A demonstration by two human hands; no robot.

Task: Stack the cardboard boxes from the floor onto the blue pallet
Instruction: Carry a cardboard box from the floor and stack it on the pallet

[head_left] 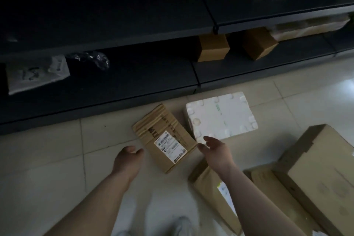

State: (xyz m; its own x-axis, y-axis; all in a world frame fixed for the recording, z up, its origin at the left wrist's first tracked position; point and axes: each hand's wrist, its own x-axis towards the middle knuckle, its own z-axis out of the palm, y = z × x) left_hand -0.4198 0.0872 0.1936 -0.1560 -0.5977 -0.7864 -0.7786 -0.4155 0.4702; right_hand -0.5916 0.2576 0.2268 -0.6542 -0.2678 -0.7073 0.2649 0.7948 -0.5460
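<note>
A: Hands first?
B: Left hand [128,159] loose, fingers slack, holding nothing, just off the near-left edge of the labelled cardboard box [162,136]. Right hand [214,151] spread, empty, at the box's right corner; contact not clear.
A: Box position?
B: Flat on the tiled floor [57,159], skewed, shipping label [170,148] up, white foam box [220,117] just beside it. Flat carton [206,186] under the right forearm, large carton [325,174] further right. Dark shelving [115,86] behind. Blue pallet not in view.
A: Handling?
B: Looks small, taped, stiff-walled; probably light. Tape bands may be slick. I'd clamp the two long sides with the palms, fingers hooked under the bottom edge, and keep it level.
</note>
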